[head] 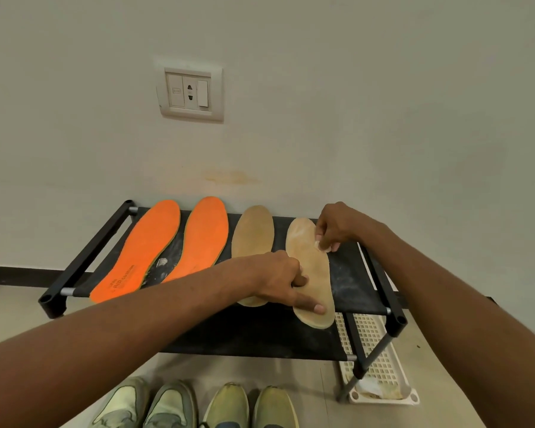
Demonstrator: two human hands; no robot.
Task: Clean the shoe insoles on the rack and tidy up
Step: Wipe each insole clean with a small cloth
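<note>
Black rack (352, 273), tan insole (309, 264) under left fingers (309, 305); right fingers (328, 242) pinching white wipe (322, 247).

I see the shoes (195, 406) cut by the bottom edge; the thing the right hand (337, 227) pinches is too small to tell.

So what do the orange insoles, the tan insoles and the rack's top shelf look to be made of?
Orange insoles: probably foam with a matte fabric face; thin greenish edge, printed lettering. Tan insoles: possibly leather or suede-like board; matte, blotchy, worn. Rack shelf: seemingly black fabric stretched between metal bars, dusty with pale smudges.
</note>
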